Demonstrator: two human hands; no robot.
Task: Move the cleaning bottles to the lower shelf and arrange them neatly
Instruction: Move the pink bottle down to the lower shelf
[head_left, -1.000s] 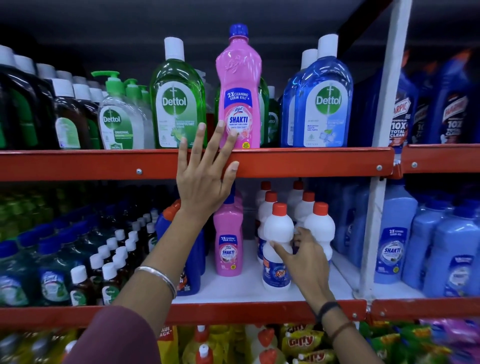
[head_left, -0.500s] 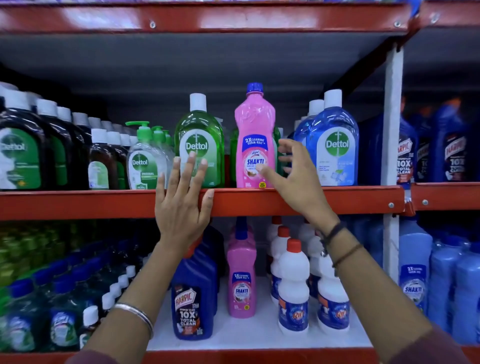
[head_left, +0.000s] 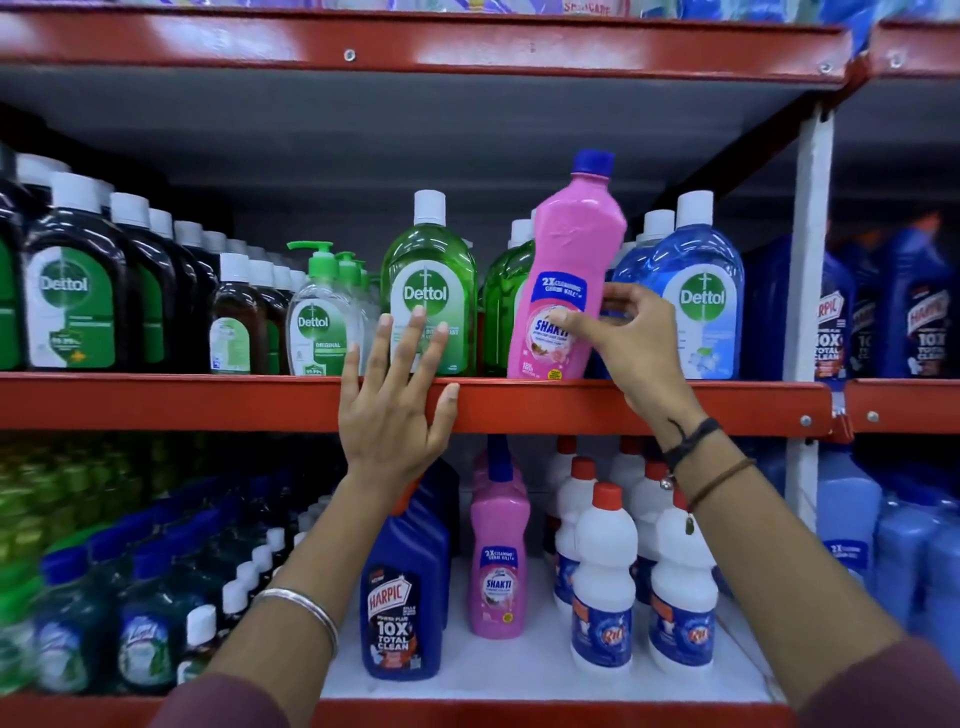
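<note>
Pink Shakti bottle stood tilted on the upper shelf, leaning right between green and blue Dettol bottles. Her right hand pinched it at the label, thumb in front, fingers behind. Her left hand lay spread flat against the shelf's red edge, holding nothing. Below stood another pink bottle on the lower shelf.

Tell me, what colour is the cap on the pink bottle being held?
Blue cap, clearest in the head view.
</note>
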